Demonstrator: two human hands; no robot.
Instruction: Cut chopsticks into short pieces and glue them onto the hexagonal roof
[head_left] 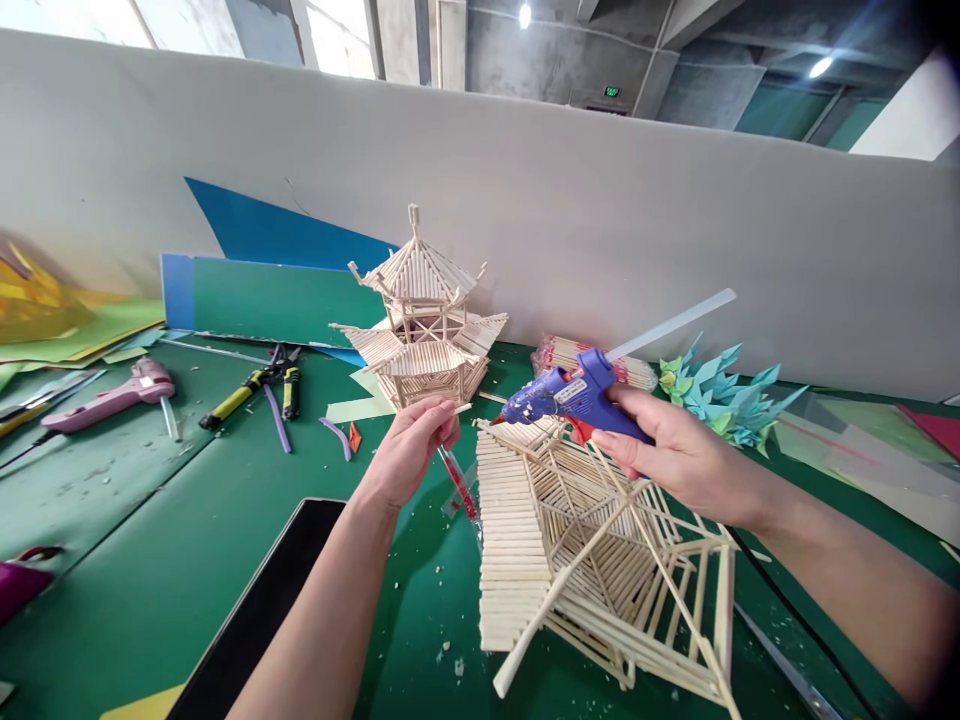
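My right hand [660,445] is wrapped round the grip of a blue hot glue gun [577,395] with a red trigger and a clear glue stick out of its back. Its nozzle points left, near the tip of a short wooden stick [463,408]. My left hand [416,445] pinches that stick between thumb and fingers. Below the gun stands a half-built wooden-stick pavilion [514,540], one roof side covered with sticks, the others bare frame. Behind my left hand is a pagoda model [424,360] of the same sticks, with two roof tiers.
A pink glue gun [124,395], yellow-black pliers [236,398] and a black tablet-like slab [262,600] lie on the left. At the back are a bundle of sticks [555,355] and teal folded paper [727,390]. The gun's black cord [802,610] runs lower right.
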